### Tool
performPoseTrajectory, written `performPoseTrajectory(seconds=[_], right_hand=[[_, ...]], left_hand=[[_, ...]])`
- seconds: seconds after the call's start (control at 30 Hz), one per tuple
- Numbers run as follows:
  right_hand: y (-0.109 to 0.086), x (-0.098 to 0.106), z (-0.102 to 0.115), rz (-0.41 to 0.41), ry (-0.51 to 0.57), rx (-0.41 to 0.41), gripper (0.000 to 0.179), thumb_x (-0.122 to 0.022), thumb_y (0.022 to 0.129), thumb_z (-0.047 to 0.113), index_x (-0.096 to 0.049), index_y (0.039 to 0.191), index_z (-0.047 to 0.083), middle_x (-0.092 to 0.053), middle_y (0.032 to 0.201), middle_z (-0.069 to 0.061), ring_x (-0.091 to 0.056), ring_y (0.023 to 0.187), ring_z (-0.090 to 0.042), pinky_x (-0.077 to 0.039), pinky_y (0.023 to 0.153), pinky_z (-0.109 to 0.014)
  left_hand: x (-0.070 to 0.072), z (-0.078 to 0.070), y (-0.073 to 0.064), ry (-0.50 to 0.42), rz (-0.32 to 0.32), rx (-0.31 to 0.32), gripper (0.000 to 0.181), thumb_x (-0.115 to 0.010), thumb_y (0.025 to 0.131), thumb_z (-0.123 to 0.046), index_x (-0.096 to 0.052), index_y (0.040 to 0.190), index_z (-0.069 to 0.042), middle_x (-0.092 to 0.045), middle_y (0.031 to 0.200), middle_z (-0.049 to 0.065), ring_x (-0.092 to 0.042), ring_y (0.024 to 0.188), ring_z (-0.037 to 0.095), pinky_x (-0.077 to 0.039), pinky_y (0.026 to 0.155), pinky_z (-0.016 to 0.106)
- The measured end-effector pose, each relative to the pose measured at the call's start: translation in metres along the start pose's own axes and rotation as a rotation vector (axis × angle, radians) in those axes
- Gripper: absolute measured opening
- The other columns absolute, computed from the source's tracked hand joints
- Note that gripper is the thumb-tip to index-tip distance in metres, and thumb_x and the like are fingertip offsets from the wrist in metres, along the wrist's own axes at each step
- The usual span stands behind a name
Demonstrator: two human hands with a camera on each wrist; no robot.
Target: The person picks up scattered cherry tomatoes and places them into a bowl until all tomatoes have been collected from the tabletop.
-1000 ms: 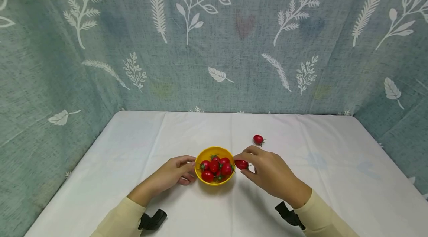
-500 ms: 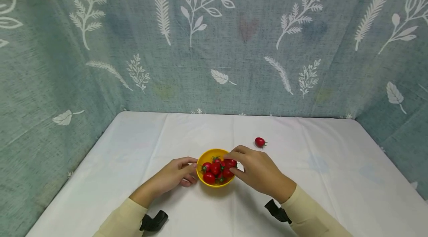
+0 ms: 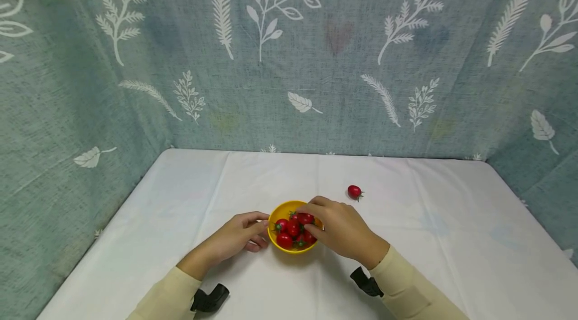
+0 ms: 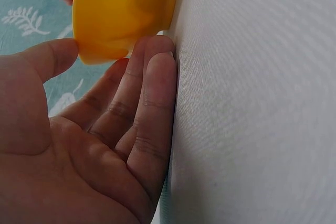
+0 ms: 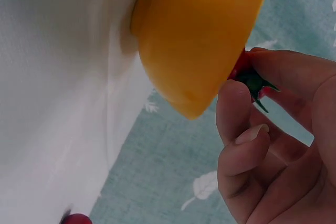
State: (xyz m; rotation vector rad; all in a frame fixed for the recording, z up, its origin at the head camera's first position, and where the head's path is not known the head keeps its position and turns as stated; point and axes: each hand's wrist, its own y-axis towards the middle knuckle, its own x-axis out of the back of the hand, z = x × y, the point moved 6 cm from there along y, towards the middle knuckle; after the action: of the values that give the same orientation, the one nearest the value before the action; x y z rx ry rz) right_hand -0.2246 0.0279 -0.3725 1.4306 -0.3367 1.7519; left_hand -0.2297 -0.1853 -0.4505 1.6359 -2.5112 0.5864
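Observation:
A yellow bowl with several red cherry tomatoes in it sits on the white cloth. My left hand is at its left side; in the left wrist view the thumb tip meets the rim and the relaxed fingers lie against the outer wall. My right hand reaches over the right rim, pinching a cherry tomato by thumb and fingertips. Its green stem points back toward the palm. From the head, this tomato overlaps the others in the bowl.
One more cherry tomato lies on the white tablecloth, behind and right of the bowl. Patterned grey-green curtains close off the back and both sides. A black wrist strap shows at the left cuff.
My right hand has carried the pinched cherry tomato leftward, from outside the right rim to over the bowl's contents. The left hand stays at the bowl. The view has shifted slightly.

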Motion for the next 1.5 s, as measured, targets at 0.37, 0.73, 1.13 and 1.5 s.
performPoseTrajectory(seconds=[0.37,0.73,1.13,1.5], right_hand=[[0.001,-0.008,-0.004,0.037,-0.012,-0.028,0.033,-0.077,0.089,0.023,-0.071,0.120,0.023,-0.069,0.113,0.000,-0.069,0.089,-0.014,-0.055,0.069,-0.025],[0.000,-0.010,-0.006,0.047,-0.025,-0.036,0.033,-0.077,0.089,0.025,-0.071,0.121,0.022,-0.069,0.113,-0.002,-0.068,0.087,-0.014,-0.055,0.067,-0.025],[-0.001,-0.003,-0.008,0.030,-0.007,-0.050,0.034,-0.076,0.090,0.030,-0.071,0.123,0.022,-0.067,0.116,0.002,-0.059,0.072,-0.007,-0.046,0.059,-0.019],[-0.003,0.009,-0.020,-0.075,-0.035,-0.048,0.028,-0.073,0.092,0.029,-0.072,0.119,0.020,-0.069,0.114,0.003,-0.070,0.088,-0.013,-0.057,0.069,-0.027]], left_hand=[[-0.001,0.001,0.001,-0.007,-0.008,-0.004,0.044,-0.054,0.103,-0.033,-0.056,0.137,-0.005,-0.070,0.106,0.008,-0.069,0.090,0.017,-0.059,0.077,0.029],[-0.001,-0.001,0.001,0.001,0.001,-0.010,0.046,-0.053,0.104,-0.035,-0.055,0.138,-0.005,-0.070,0.108,0.008,-0.070,0.091,0.018,-0.059,0.078,0.030],[0.000,0.001,0.001,0.004,-0.004,0.005,0.047,-0.053,0.103,-0.035,-0.055,0.138,-0.004,-0.070,0.110,0.010,-0.070,0.091,0.017,-0.059,0.077,0.028],[-0.001,0.001,0.002,0.004,-0.009,-0.003,0.045,-0.052,0.104,-0.032,-0.054,0.138,-0.004,-0.070,0.109,0.009,-0.069,0.091,0.017,-0.058,0.077,0.029]])
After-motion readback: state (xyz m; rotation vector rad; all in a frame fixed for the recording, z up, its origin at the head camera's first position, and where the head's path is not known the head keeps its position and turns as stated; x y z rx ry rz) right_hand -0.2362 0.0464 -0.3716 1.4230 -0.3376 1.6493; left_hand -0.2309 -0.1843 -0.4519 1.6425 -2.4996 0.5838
